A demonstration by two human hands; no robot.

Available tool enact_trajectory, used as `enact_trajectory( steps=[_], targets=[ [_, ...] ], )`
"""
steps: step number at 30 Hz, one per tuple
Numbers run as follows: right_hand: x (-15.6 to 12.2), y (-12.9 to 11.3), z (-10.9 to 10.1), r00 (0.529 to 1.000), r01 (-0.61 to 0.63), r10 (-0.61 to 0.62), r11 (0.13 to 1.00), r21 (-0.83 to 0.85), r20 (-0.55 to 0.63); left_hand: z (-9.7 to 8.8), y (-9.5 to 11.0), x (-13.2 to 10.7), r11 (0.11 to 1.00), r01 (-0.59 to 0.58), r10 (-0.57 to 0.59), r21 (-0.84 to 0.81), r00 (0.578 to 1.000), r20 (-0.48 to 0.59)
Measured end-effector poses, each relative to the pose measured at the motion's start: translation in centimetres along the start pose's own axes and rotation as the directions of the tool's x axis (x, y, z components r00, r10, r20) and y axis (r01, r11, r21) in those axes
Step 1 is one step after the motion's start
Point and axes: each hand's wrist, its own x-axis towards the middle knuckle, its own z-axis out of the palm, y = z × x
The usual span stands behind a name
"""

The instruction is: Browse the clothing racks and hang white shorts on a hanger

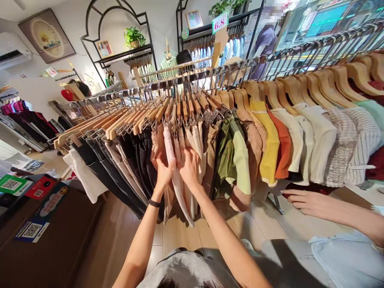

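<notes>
Among trousers hung from clip hangers on a long rail, my left hand (pixel 164 171) grips a pale pink pair (pixel 169 146), thumb pressed on its front. Its other fingers are partly hidden behind the cloth. Right beside it, my right hand (pixel 190 166) has its fingers curled over beige trousers (pixel 196 138), with the thumb pointing toward the pink pair. Black trousers (pixel 144 156) hang to the left of my hands. To the right are brown trousers (pixel 211 140) and olive green ones (pixel 224 154).
Knitted tops, among them a yellow one (pixel 267 144), fill the rail's (pixel 255 62) right side. Another person's hand (pixel 303 200) reaches in at the right. A dark counter (pixel 57 248) with QR code cards stands at the left. Behind are shelf racks (pixel 124 56) and a price sign (pixel 220 22).
</notes>
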Motion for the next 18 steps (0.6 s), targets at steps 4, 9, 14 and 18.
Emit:
enact_trajectory(
  steps=[4, 9, 14, 18],
  targets=[
    [0.6, 0.4, 0.9, 0.996, -0.049, 0.066, 0.969, -0.241, 0.062, -0.5, -0.9, 0.4, 0.968, 0.037, -0.035, 0.249, 0.999, -0.013],
    [2.6, 3.4, -1.5, 0.982, -0.03, 0.054, 0.991, -0.134, 0.182, -4.2, -3.4, 2.0, 0.883, 0.063, -0.072, 0.466, 0.997, 0.002],
    [3.7, 6.1, -4.2, 0.958, -0.077, 0.065, 0.997, 0.032, 0.281, -6.3, -3.6, 2.8, 0.855, 0.052, -0.099, 0.517, 0.993, 0.065],
    [4.0, 7.0, -5.1, 0.927, -0.144, 0.094, 0.983, 0.114, 0.364, -7.4, -2.3, 2.4, 0.717, 0.178, -0.233, 0.674, 0.972, -0.008]
  ],
)
